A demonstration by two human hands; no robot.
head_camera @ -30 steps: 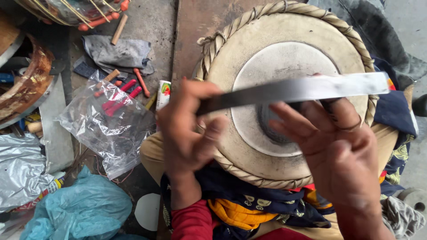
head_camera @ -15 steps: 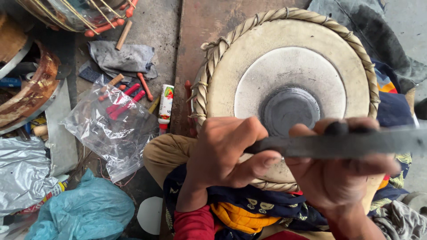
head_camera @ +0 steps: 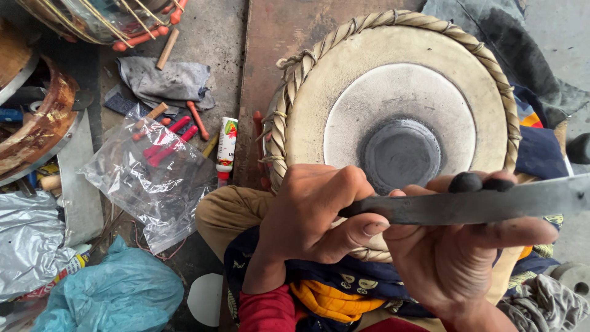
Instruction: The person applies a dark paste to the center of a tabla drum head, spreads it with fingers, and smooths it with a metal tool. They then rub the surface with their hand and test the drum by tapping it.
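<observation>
Hands both closed on a flat metal blade [head_camera: 479, 206], left hand [head_camera: 310, 212] at its near end, right hand [head_camera: 458, 258] under it, we hold it just above the drum [head_camera: 393, 104]'s near rim, seemingly between scraping strokes.

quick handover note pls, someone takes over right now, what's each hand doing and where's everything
Left hand: closed around one end of the long flat grey metal blade, thumb pressed along its edge.
Right hand: cradles the blade from beneath, two blackened fingertips over its top edge.
Blade: held level, just above the near rim of the round rope-laced hide drum, not touching the skin.
Drum: resting on the lap, its dark central patch uncovered.
To the left on the floor: clear plastic bag with red-handled tools, small white tube, grey rag.
Done or left: cannot tell from this view.
</observation>
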